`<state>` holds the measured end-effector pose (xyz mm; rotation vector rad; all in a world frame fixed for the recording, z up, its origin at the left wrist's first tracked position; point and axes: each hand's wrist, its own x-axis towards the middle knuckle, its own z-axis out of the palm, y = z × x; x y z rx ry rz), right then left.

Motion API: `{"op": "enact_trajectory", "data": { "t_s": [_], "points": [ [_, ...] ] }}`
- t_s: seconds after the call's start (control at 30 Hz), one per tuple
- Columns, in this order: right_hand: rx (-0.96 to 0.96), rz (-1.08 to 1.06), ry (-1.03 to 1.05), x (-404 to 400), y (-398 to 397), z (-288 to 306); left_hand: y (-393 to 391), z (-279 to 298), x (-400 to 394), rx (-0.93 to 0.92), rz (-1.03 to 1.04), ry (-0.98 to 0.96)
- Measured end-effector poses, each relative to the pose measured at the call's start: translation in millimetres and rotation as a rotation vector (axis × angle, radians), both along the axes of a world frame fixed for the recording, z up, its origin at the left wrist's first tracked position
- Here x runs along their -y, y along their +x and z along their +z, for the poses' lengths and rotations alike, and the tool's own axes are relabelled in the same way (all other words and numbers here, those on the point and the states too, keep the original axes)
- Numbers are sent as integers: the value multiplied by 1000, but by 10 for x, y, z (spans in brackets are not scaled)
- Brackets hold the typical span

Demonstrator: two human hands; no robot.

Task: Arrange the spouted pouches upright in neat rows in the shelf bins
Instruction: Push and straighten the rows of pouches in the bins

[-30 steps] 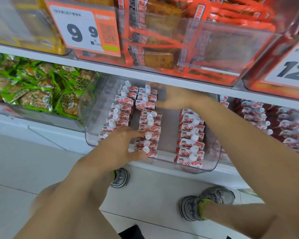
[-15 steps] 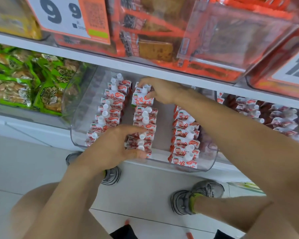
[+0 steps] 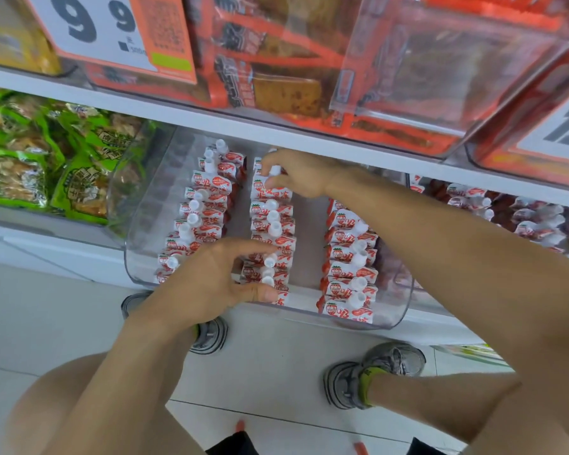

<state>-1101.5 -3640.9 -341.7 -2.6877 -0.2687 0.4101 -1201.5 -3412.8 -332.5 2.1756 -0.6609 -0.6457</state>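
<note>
Across the lower shelf sits a clear bin [image 3: 138, 257] holding spouted pouches [image 3: 271, 239] in three front-to-back rows, all upright with white caps on top. Left hand [image 3: 211, 284]: fingers and thumb loosely curved around the front end of the middle row, thumb against the frontmost pouches; it appears to brace the row, not to lift anything. Right hand [image 3: 296, 174]: fingertips pinching the white cap of a pouch at the back of the middle row [image 3: 270, 188], which stands slightly above its neighbours. Step in hand, as judged: closing up and squaring the middle row between the two hands. The next move calls for seating the rear pouch level, then drawing the row together so that caps line up and no pouch leans. Count: three rows in this bin; the left row shows about nine caps, the middle row about eight with some hidden under the hands, the right row about seven. A second bin to the right [image 3: 513, 218] holds more of the same pouches, too blurred to count. Green snack packets [image 3: 79, 178] fill the bin at left; two price cards, one of them [image 3: 112, 27] at upper left, hang above.
</note>
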Motion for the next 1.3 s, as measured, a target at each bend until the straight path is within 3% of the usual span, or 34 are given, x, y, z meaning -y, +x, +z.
{"op": "enact_trajectory", "data": {
  "t_s": [0.1,0.27,0.67,0.77,0.87,1.0,1.17,1.3],
  "points": [
    [-2,-49,37,65,-38,43,-2,-9,5,13,-10,-2],
    [47,-4,-98,82,-147,-22,1,-17,16,-12,-26,-14],
    [-76,-61,-86,175,-284,120,-4,4,125,-71,-79,-31],
    [-86,-158,-3,187,-430,182,29,48,55,-173,-122,-24],
    [-30,-369,122,78,-723,344,163,86,77,-135,78,-95],
    [-187,-703,496,-257,-1046,320,417,67,521,-53,241,-104],
    [-206,-1146,863,-620,-913,-266,645,-278,916,-254,298,-99],
    [-249,-1187,1043,-656,-901,-438,629,-499,882,-295,314,-149]
  ]
}}
